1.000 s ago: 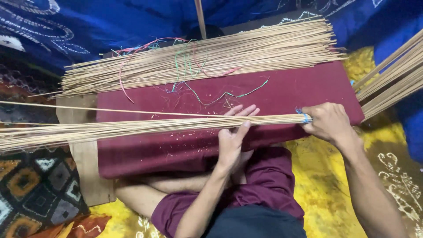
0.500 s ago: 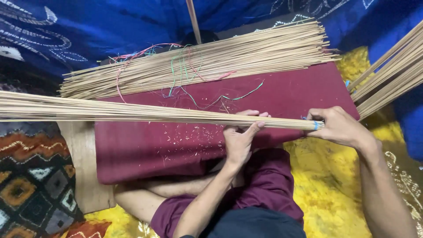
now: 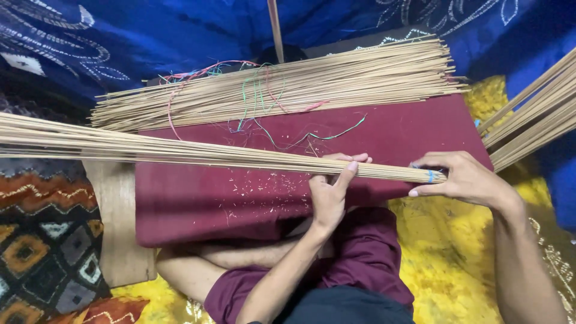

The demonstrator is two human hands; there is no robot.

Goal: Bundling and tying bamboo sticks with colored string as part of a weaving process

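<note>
Closest to me I see folded legs in maroon trousers on a yellow patterned cloth, with a dark geometric rug off to the left. Just above the knees, my left hand has its grip partly closed on a long bundle of thin tan sticks: the fingers curl up over the top of the bundle near its right end while the palm sits below it. My right hand has its grip closed around the very end of that bundle, thumb under and fingers over, right beside a blue band tied around the sticks. The bundle runs from that hand leftward, out past the picture's left edge, fanning a little, and it lies across a maroon cloth spread over a wooden board. Farther off, a second heap of sticks lies along the cloth's far edge, tangled with coloured threads. More sticks slant in at the right. Beyond hangs blue patterned fabric.
</note>
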